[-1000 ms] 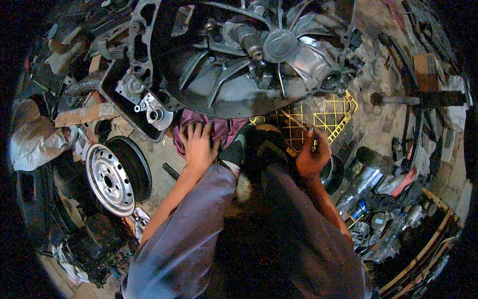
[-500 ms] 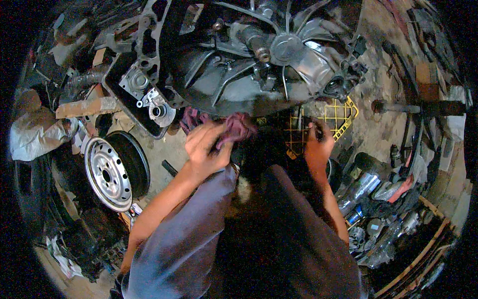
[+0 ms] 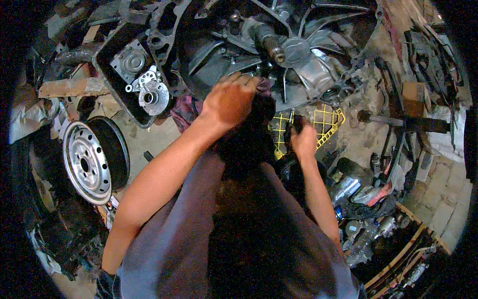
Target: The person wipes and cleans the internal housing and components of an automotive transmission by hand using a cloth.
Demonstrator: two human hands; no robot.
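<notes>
A large, dark, greasy gearbox bell housing with radiating ribs and a central shaft fills the far middle. My left hand is at its lower edge, fingers bent around a bunched maroon rag that shows beyond the fingertips. Another stretch of maroon cloth hangs below the housing, left of my wrist. My right hand is lower and to the right, in front of a yellow plastic crate. Its fingers are curled, and a dark thing by them is too shadowed to name.
On the left lie a silver wheel rim and a wooden block. A dark pan holds metal parts beside the housing. At right stand a metal post, a cardboard box and a heap of metal parts.
My left hand has moved up and right with the rag, onto the housing's lower edge. My right hand has shifted left. The view has moved slightly, too.
</notes>
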